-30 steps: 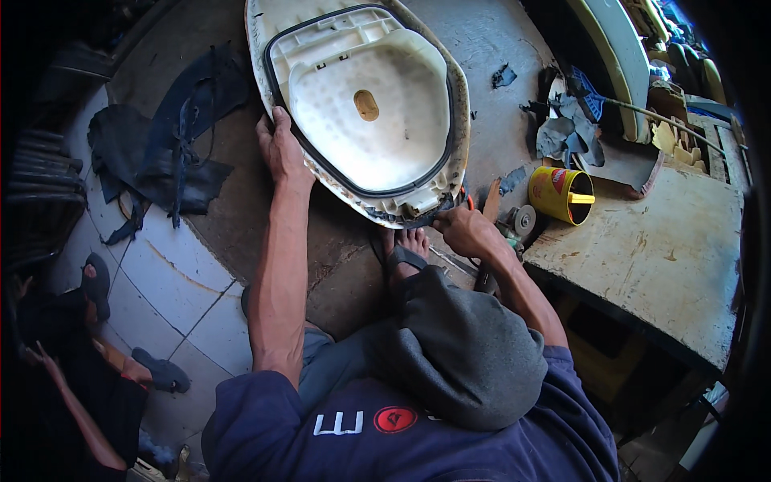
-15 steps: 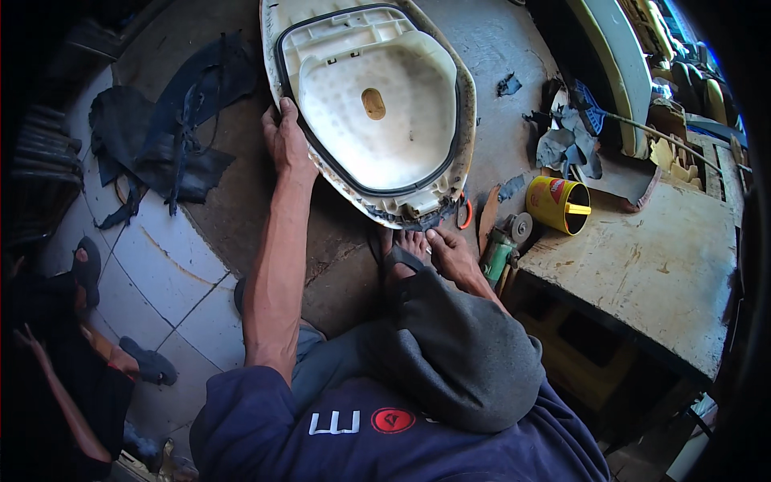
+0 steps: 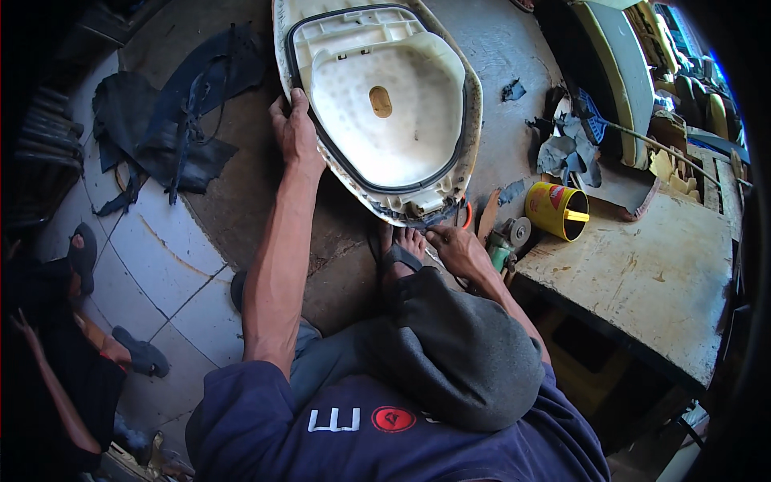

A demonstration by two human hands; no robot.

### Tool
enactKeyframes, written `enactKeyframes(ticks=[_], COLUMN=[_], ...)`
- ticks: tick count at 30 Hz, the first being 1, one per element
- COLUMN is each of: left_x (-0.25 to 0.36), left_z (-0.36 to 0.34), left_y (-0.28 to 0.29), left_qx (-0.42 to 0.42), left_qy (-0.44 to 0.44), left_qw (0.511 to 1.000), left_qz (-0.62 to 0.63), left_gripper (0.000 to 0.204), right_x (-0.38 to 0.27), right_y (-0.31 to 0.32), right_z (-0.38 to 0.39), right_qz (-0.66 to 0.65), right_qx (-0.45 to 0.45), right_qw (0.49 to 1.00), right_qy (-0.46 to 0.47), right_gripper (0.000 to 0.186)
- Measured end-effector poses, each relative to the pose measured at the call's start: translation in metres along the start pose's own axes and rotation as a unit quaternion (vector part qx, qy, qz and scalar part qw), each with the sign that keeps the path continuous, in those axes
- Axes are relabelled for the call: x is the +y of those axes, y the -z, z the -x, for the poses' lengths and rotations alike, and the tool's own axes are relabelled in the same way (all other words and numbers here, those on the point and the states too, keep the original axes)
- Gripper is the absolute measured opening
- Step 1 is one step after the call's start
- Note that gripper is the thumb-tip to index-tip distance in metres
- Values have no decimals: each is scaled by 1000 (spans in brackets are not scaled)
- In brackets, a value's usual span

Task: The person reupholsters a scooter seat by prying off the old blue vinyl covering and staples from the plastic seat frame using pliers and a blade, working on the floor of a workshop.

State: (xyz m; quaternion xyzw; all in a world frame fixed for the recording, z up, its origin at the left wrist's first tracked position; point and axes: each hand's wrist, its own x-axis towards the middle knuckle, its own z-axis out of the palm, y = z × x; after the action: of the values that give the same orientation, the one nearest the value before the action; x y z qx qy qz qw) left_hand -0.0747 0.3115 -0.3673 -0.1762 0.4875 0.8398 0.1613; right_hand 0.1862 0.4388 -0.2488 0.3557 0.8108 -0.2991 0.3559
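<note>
A motorcycle seat base (image 3: 393,120) lies underside up at the top middle, off-white plastic with a black rubber seal (image 3: 299,64) round its hollow and an oval hole in it. My left hand (image 3: 299,132) is closed round its left rim, thumb on top. Ragged black cover material (image 3: 434,217) clings to the near end. Right beside that, my right hand (image 3: 462,253) is closed in a pinch, its fingertips at the black edge; what lies between them is too small to make out. My sandalled foot (image 3: 405,245) is just under the near end.
Right of the seat base are an orange loop handle (image 3: 468,215), a green angle grinder (image 3: 506,241), a yellow tub (image 3: 554,210) and a worn wooden bench (image 3: 642,273). Black cover scraps (image 3: 181,136) lie at left. Another person's sandalled foot (image 3: 140,353) is at lower left.
The seat base has shifted slightly to the right in the view, with my left hand still on its rim. My right hand stays at the near end, its wrist turned a little.
</note>
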Motion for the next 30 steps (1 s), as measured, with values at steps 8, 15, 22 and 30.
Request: enactKeyframes(ticks=[8, 15, 22, 30], left_x=[5, -2, -5, -12], left_z=[5, 9, 59, 64], left_y=[-4, -5, 8, 30], left_qx=[11, 21, 100, 129], left_qy=[12, -25, -29, -30], left_qw=[1000, 999, 995, 991], left_qz=[6, -39, 5, -24], left_gripper=[47, 55, 54, 60], right_x=[5, -18, 47, -12], right_y=[-18, -5, -44, 15], right_z=[3, -20, -20, -19], right_qz=[-98, 13, -402, 53], right_qx=[49, 25, 63, 2], right_qw=[993, 997, 909, 997], right_qy=[-44, -75, -84, -56], right_gripper=[44, 38, 38, 40])
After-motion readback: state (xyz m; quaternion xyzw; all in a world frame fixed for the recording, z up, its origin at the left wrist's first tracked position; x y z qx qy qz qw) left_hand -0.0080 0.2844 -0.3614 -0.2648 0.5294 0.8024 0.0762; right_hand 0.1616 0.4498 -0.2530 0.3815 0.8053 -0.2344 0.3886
